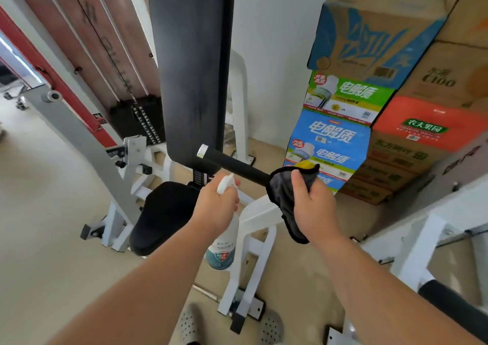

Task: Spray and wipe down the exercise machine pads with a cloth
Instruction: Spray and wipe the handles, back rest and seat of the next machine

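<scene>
The right hand [314, 204] wraps its curled fingers, cloth [284, 202] beneath them, around the black handle [237, 165] (cloth tail hanging below), while the left hand [217, 204] grips the spray bottle [224, 247] neck.

On my feed the spray bottle [223, 228] hangs nearly upright in the left hand [216, 204]; it is white and translucent with a blue label low on its body, and its white trigger head pokes up past the knuckles, towards the back pad [195, 67]; the cloth [285, 202] is dark grey with a black hem, bunched round the near end of the black foam grip [232, 166] under the right hand [311, 199], one corner dangling beside the wrist; the back pad is long, black and upright, with dull streaks on its face; I see the seat pad [163, 218] below it, black and rounded.
</scene>
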